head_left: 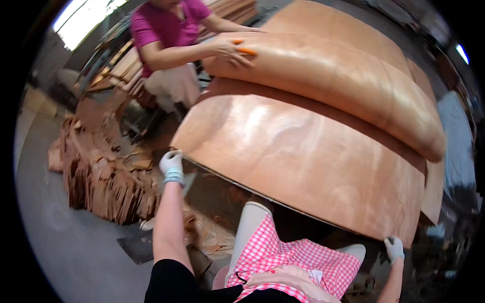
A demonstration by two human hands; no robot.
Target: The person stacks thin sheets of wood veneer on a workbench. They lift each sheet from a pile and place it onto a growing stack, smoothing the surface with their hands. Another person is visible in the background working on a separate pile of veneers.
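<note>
A wide reddish-brown wood veneer sheet lies in front of me, its near edge facing my legs. My left hand, in a white glove, is closed on the sheet's near left corner. At the near right corner, my right hand, also gloved in white, pinches the edge. Behind, a second veneer sheet is bent back in a rounded fold over the first. A co-worker's hand rests on that fold, with an orange-handled tool at the fingers; its kind is unclear.
A co-worker in a magenta shirt stands at the far left. Below that person, a heap of torn veneer scraps covers the floor. Stacked wood strips lie at the back left. A pale blue plastic sheet hangs at the right.
</note>
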